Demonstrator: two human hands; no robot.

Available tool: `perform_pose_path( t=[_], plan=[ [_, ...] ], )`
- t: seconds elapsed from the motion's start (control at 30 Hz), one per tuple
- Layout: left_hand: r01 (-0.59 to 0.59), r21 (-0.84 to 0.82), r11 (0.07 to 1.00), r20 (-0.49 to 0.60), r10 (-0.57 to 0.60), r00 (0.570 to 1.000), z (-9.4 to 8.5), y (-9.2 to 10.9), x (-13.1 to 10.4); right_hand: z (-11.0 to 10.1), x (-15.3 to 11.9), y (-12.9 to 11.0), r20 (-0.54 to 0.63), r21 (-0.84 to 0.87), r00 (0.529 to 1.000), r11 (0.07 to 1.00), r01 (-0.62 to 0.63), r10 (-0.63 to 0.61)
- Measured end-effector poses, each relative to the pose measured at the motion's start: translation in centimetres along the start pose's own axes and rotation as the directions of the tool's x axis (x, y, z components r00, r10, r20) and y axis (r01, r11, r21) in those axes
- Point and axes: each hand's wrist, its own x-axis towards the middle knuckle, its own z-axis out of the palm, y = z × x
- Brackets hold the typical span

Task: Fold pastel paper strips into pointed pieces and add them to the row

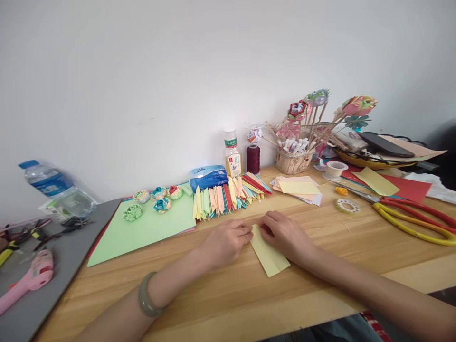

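A pale yellow paper strip with a lengthwise crease lies on the wooden table, its far end between my two hands. My left hand, with a green bangle on the wrist, has its fingers bent together at the strip's far left corner. On the strip's right edge rests my right hand, its fingers curled and pressed on the paper near the far end. Just beyond my hands stands a row of folded coloured paper pieces.
Paper flowers sit on green sheets at the left. Stacked paper rectangles, a tape ring and large scissors lie to the right. Behind are a thread spool, a bottle and a flower basket.
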Motion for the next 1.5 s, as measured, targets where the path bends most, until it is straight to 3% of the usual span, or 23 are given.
perform_pose_path(
  t=[0.2,0.37,0.53,0.63,0.73,1.23,1.5],
  plan=[
    [-0.080,-0.028,0.996,0.014,0.080,0.997,0.3,-0.8,-0.1,0.3,-0.1,0.2,-0.035,-0.063,0.998,0.997,0.052,-0.054],
    [-0.081,-0.062,0.995,0.012,0.081,0.997,-0.1,-0.7,0.0,0.5,-0.2,0.2,-0.058,-0.104,0.996,0.992,0.066,-0.073],
    [0.096,-0.058,0.994,-0.008,-0.097,0.995,-0.6,0.7,0.8,0.6,-0.2,0.1,-0.076,-0.131,0.994,0.989,0.070,-0.080],
    [0.237,-0.024,0.971,-0.027,-0.237,0.971,-0.5,1.4,1.4,0.6,-0.2,0.1,-0.080,-0.139,0.993,0.988,0.074,-0.086],
    [0.294,-0.002,0.956,-0.033,-0.294,0.955,-0.2,1.7,1.7,0.6,-0.2,0.1,-0.078,-0.147,0.993,0.986,0.075,-0.087],
    [0.172,0.088,0.981,-0.040,-0.169,0.985,0.7,2.0,1.3,0.4,-0.2,0.0,-0.070,-0.146,0.994,0.986,0.078,-0.089],
    [0.156,0.051,0.986,-0.077,-0.152,0.985,0.2,1.5,1.3,0.5,-0.3,0.1,-0.089,-0.133,0.990,0.986,0.099,-0.111]
  ],
)
